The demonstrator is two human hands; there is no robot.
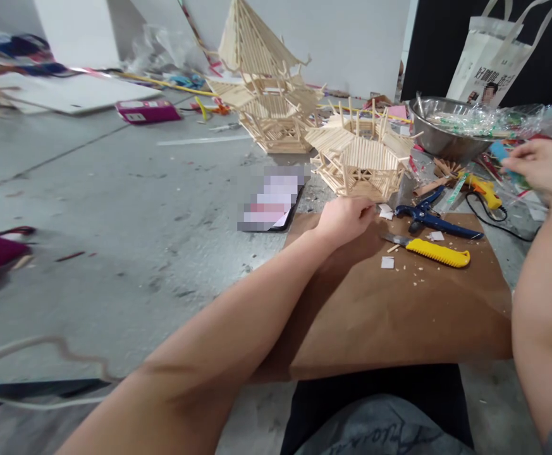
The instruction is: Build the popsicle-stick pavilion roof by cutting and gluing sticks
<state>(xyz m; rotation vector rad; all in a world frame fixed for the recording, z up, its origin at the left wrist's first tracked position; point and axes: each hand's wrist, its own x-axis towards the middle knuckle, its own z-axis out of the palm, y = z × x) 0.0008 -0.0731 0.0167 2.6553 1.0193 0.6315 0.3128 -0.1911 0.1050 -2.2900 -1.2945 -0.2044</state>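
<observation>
My left hand (346,220) is closed, its fingers curled in, above the far edge of a brown board (399,322). What it holds, if anything, is hidden. Right behind it stands a low tower section of wooden sticks (368,155). Out to the right, my right hand (544,165) pinches over a cluttered patch. A small blue piece (497,150) shows at its fingertips, too blurred to tell what it is. On the board lie a yellow-handled utility knife (437,253), blue cutters (439,221) and small white squares (387,262).
A taller stick pagoda (276,107) stands behind. Left of the board lies a phone (276,199). Farther right are a metal bowl (446,136) with plastic wrap, a yellow glue gun (484,189) with a black cord, and a white bag (489,63). A purple packet (147,112) lies far left.
</observation>
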